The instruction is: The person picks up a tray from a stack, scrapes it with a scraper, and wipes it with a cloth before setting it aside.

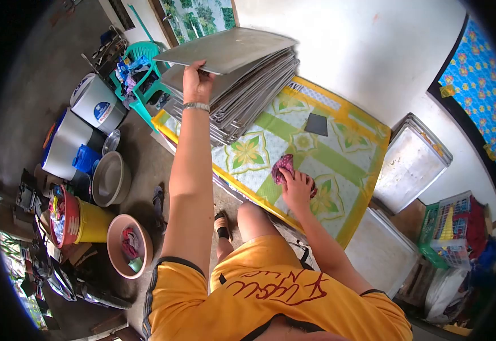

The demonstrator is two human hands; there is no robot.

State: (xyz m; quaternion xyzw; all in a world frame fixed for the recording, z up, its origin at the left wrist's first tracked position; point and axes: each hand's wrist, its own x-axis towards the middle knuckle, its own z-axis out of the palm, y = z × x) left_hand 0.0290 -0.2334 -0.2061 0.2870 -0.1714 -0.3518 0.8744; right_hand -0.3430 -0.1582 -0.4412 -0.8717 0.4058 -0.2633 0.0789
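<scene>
My left hand (197, 82) grips the near edge of the top flat metal tray (234, 46), fingers closed over its rim. The tray is tilted, its near-left side raised a little off the tall stack of similar trays (245, 105). My right hand (297, 187) is closed on a crumpled dark red patterned cloth (282, 163), resting low over the table. Under both lies a table (333, 162) with a green, white and yellow floral cover. A small dark grey square (316, 124) lies on the cover beyond my right hand.
More metal trays (410, 165) lean against the wall at right. Crates (452, 227) stand near them. On the left floor are a pinkish basin (130, 246), a grey basin (111, 179), a yellow bucket (93, 220) and a green chair (141, 102) with clothes.
</scene>
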